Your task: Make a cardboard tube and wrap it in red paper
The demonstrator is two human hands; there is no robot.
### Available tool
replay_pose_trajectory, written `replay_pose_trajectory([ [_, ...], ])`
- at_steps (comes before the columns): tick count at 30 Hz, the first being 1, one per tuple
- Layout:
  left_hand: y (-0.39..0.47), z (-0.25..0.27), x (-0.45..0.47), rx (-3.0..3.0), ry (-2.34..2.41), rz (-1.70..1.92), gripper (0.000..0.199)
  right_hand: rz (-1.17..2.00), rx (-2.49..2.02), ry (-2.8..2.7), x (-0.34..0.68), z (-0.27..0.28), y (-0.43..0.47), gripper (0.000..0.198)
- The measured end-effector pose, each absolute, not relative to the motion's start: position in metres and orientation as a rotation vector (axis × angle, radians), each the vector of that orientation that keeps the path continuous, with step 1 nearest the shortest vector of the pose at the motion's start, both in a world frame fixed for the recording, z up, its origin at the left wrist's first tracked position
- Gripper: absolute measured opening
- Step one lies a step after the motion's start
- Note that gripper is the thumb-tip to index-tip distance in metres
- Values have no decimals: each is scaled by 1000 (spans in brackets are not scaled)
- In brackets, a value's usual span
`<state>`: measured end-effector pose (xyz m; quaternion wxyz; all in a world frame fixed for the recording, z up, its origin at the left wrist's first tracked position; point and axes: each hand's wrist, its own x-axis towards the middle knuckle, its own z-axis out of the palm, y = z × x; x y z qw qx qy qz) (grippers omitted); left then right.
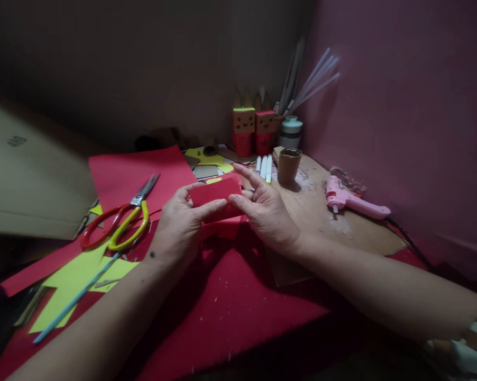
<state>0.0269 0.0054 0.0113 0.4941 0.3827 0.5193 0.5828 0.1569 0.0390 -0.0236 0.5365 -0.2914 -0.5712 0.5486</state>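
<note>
Between my two hands is a folded piece of red paper (216, 192), raised a little above the red tabletop. My left hand (182, 217) grips its left part, thumb along the near face and fingers behind. At its right end my right hand (264, 209) pinches the edge between thumb and fingers, with the index finger stretched upward. Another red paper piece (225, 228) shows just below the held one. To the left of my hands, scissors (137, 203) with one red and one yellow handle lie on a large red sheet (143, 172).
Yellow paper scraps (70, 280) and a light-blue stick (80, 296) lie front left, beside a large box (32, 174). Several markers (264, 168), a cardboard tube (289, 168) and a pink glue gun (353, 200) are right. Two bunny-eared figures (244, 129) and a jar (291, 132) stand behind.
</note>
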Motion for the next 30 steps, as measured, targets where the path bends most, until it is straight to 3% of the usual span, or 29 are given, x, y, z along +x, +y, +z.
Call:
replay_pose_trajectory([
  [15,15,2,12,1029,1227,1484,54,1597,-548,-1059,159,-19,44,66],
  [30,15,3,12,991,1165,1426,54,1680,-493,-1094,159,-18,45,52],
])
